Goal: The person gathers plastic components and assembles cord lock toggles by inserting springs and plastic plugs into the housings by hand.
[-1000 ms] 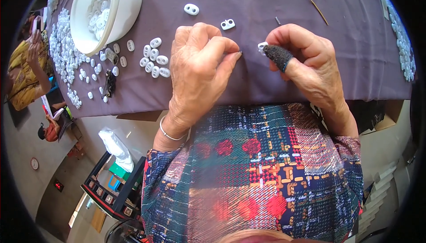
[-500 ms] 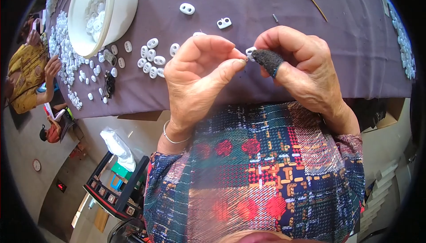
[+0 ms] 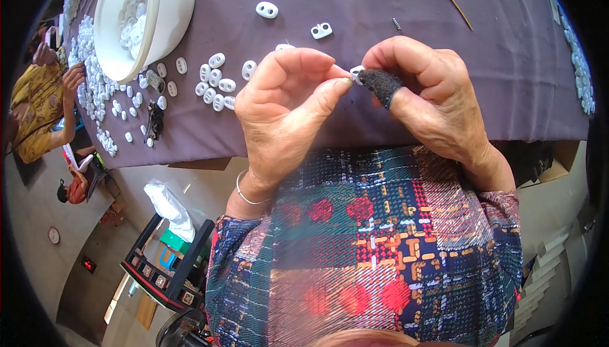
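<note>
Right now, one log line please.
left hand: pinching small white plastic piece | right hand: holding same piece | purple cloth: loose white pieces

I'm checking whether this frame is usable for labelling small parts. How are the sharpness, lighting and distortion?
Head view: even daylight, no harsh glare; hands and the small white part pinched between the left hand and right hand are fairly sharp. Fisheye bends the table edge and darkens the corners. The white bowl looks slightly overexposed, and the springs near the top are too small to read.
</note>
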The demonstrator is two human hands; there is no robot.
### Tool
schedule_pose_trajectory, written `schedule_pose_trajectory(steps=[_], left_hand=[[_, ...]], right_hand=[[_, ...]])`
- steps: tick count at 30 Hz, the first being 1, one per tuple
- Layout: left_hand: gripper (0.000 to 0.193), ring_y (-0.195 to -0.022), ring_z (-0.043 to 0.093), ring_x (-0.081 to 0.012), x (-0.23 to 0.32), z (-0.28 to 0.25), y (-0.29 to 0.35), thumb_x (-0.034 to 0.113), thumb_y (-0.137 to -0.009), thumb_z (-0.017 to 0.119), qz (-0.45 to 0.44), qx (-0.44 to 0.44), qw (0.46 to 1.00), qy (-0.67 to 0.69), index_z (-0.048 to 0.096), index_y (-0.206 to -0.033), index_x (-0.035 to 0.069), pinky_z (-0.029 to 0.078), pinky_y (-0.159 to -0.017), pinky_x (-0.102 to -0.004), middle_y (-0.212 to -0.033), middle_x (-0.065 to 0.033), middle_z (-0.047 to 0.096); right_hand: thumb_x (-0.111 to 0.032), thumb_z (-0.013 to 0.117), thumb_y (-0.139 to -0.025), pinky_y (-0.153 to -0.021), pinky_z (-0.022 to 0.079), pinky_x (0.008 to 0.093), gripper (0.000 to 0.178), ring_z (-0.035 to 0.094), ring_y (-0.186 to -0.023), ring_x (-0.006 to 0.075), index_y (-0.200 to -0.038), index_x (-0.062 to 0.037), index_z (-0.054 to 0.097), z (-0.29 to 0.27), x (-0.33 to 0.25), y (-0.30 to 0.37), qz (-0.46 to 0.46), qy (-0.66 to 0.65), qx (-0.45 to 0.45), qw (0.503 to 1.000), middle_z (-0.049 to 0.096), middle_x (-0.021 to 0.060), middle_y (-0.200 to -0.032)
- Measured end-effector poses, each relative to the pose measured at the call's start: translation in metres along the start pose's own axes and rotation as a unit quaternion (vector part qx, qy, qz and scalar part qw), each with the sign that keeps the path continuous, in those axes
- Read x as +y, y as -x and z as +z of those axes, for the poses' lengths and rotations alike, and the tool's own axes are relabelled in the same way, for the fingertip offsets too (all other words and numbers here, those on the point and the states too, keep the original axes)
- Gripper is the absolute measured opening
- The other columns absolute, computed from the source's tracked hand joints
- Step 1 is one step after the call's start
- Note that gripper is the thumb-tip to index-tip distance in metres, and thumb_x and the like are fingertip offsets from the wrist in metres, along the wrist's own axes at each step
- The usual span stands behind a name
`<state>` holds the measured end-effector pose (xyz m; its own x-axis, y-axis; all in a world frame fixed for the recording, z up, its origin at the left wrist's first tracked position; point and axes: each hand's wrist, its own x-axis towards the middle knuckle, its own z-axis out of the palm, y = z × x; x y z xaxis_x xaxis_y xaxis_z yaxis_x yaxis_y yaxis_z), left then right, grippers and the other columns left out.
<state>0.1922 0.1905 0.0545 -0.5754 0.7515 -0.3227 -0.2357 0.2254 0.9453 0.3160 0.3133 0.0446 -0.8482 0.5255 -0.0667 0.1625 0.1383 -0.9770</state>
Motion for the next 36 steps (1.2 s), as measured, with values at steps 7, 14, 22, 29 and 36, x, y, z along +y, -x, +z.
schedule_pose_trajectory(steps=[7,14,22,29,36], left_hand=[[0.021,-0.078,0.061,-0.0109,-0.008,0.001,0.000,-0.008,-0.074,0.065,0.049,0.015,0.998,-0.039,0.056,-0.092,-0.003,0.049,-0.073,-0.0218,-0.083,-0.0066,0.063],[0.020,-0.078,0.061,-0.0103,-0.006,0.000,-0.001,-0.007,-0.074,0.066,0.060,0.014,0.996,-0.070,0.057,-0.091,-0.003,0.049,-0.072,-0.0214,-0.083,-0.0059,0.063],[0.020,-0.078,0.061,-0.0101,-0.009,0.000,0.000,-0.006,-0.074,0.067,0.064,0.020,0.996,-0.055,0.057,-0.091,-0.002,0.049,-0.072,-0.0212,-0.083,-0.0059,0.063],[0.019,-0.074,0.061,-0.0096,-0.012,0.003,-0.001,-0.005,-0.073,0.068,0.093,0.038,0.990,-0.099,0.058,-0.089,-0.001,0.049,-0.068,-0.0206,-0.080,-0.0047,0.064],[0.019,-0.073,0.060,-0.0088,-0.014,0.003,-0.002,-0.005,-0.072,0.069,0.088,0.036,0.992,-0.082,0.059,-0.088,-0.001,0.049,-0.068,-0.0201,-0.080,-0.0040,0.063]], right_hand=[[0.005,0.044,-0.066,-0.053,0.041,0.0218,0.020,0.054,-0.059,0.0098,-0.083,0.0039,0.056,-0.001,0.003,-0.001,-0.001,0.018,-0.004,1.000,0.055,0.0057,-0.064],[0.004,0.045,-0.066,-0.051,0.041,0.0219,0.020,0.053,-0.056,0.0096,-0.083,0.0039,0.056,0.000,0.003,-0.001,-0.015,0.014,0.008,1.000,0.055,0.0052,-0.063],[0.003,0.046,-0.066,-0.050,0.040,0.0217,0.020,0.052,-0.055,0.0090,-0.083,0.0036,0.057,0.002,0.004,-0.002,-0.009,0.010,0.005,1.000,0.055,0.0049,-0.063],[0.003,0.046,-0.067,-0.048,0.040,0.0216,0.019,0.052,-0.052,0.0085,-0.083,0.0024,0.057,0.002,0.010,-0.003,-0.060,0.041,0.012,0.997,0.055,0.0042,-0.061],[0.003,0.045,-0.069,-0.044,0.040,0.0208,0.020,0.051,-0.047,0.0066,-0.085,0.0017,0.058,0.001,0.005,-0.002,0.040,-0.020,-0.003,0.999,0.055,0.0028,-0.060]])
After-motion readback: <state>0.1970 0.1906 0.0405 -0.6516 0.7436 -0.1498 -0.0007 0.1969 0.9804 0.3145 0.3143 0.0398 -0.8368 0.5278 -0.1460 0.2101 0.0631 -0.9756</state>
